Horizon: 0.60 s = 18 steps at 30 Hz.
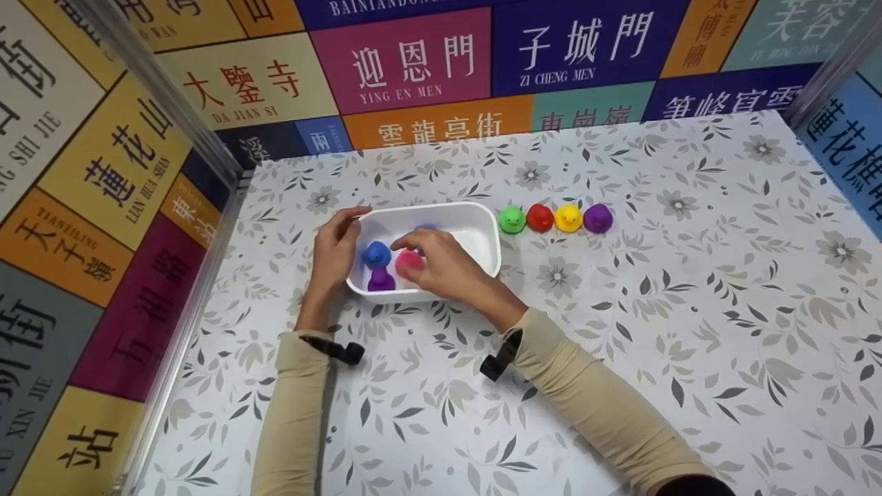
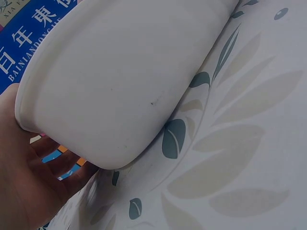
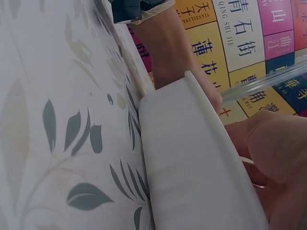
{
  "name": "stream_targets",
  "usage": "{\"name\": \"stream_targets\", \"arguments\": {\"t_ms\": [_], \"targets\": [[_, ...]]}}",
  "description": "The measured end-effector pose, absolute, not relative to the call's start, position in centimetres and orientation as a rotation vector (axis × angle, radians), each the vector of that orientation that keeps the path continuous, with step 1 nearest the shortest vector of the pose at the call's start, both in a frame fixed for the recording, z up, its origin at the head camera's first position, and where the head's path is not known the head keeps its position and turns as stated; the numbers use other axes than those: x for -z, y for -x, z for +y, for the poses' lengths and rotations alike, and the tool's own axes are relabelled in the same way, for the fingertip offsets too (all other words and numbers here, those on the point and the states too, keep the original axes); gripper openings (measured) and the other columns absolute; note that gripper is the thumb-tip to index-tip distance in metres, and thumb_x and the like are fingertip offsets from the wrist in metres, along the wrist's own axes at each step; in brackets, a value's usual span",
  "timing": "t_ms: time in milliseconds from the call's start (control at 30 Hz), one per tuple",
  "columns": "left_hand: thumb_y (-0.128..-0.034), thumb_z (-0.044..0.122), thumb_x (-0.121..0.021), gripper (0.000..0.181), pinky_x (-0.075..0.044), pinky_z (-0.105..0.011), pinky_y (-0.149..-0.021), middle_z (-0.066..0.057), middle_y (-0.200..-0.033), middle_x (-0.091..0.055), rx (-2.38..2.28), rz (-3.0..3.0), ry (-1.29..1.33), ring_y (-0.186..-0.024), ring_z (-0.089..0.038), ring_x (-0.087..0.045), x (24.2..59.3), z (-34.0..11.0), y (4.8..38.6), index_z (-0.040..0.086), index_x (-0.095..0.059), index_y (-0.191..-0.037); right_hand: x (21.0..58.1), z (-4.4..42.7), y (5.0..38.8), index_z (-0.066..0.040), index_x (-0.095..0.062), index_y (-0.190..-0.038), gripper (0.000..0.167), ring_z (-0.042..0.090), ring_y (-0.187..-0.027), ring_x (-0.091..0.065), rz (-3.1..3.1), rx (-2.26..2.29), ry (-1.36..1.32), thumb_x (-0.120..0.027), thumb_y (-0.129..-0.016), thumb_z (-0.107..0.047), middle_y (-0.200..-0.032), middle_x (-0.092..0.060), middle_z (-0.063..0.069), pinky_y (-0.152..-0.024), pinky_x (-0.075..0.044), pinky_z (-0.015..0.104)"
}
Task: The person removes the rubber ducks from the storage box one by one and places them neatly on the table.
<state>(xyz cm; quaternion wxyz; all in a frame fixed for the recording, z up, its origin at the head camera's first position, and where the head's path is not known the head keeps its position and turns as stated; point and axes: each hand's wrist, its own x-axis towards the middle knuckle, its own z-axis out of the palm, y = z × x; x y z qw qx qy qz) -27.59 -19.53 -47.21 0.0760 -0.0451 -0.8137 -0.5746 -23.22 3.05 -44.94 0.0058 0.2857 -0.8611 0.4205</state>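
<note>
Pinching a pink toy (image 1: 408, 264) inside the white tub (image 1: 490, 241) with the curled fingers of the right hand (image 1: 448, 265), just right of a blue duck (image 1: 376, 253) and a purple toy (image 1: 381, 280), with another blue toy (image 1: 426, 226) mostly hidden on the far side of that hand. Gripping the tub's left end with the fingers of the left hand (image 1: 333, 255), presumably to stop it sliding on the counter (image 1: 620, 331). Set side by side to the tub's right, 4 in a row, probably for easy telling apart: a green duck (image 1: 512, 220), red duck (image 1: 539, 218), yellow duck (image 1: 568, 218) and purple duck (image 1: 598, 218).
</note>
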Motion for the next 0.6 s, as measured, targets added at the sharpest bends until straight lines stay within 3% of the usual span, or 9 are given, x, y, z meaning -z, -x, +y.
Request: {"name": "stream_targets", "arguments": {"t_ms": [233, 600], "targets": [[-0.1089, 0.008, -0.055, 0.032, -0.043, -0.032, -0.103, -0.017, -0.134, -0.073, 1.717, -2.412, 0.173, -0.121, -0.035, -0.064, 48.9, -20.1, 28.7, 0.008, -0.074, -0.135, 45.3, 2.7, 23.6, 0.001, -0.074, -0.134, 0.042, 0.028, -0.107, -0.063, -2.839, -1.234, -0.84, -0.079, -0.094, -0.011, -0.118, -0.073, 0.016, -0.096, -0.055, 0.041], [-0.1078, 0.009, -0.054, 0.032, -0.045, -0.028, -0.102, -0.011, -0.131, -0.075, 1.676, -2.427, 0.174, -0.114, -0.022, -0.064, 48.8, -20.1, 28.6, 0.01, -0.076, -0.132, 45.4, 2.4, 23.4, -0.001, -0.078, -0.128, 0.033, 0.027, -0.11, -0.063, -2.898, -1.263, -0.719, -0.077, -0.097, -0.011, -0.121, -0.074, 0.013, -0.098, -0.054, 0.041]]}}
